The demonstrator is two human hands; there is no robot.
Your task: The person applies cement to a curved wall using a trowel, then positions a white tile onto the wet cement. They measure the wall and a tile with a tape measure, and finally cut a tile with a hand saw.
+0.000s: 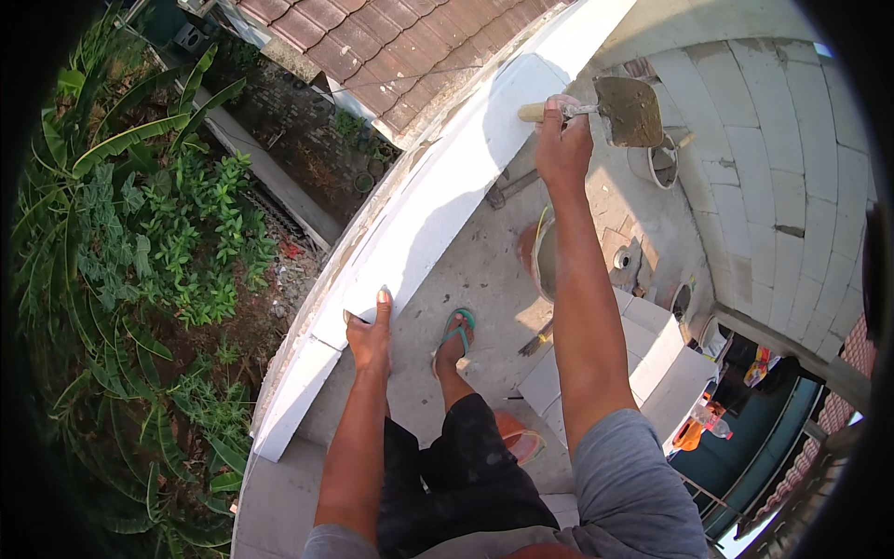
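Observation:
My right hand [564, 149] is closed around the grip of a trowel [629, 112], held out ahead of me over the inner side of a low wall. Its broad, squarish blade points right and is coated with grey-brown mortar. The low white block wall [419, 238] curves from the lower left to the top. On its top, at the near left, rests my left hand [371, 340], with thumb and forefinger apart; the other fingers are largely hidden. A joint between blocks shows close to that hand.
Beyond the low wall the ground drops away to plants [186, 224] and a tiled roof [372, 56]. On the floor stand a mortar tub [546, 256], a bucket [664, 166], stacked white blocks [638, 326], a brush [535, 339] and an orange container [518, 436]. A taller block wall [745, 177] closes the right.

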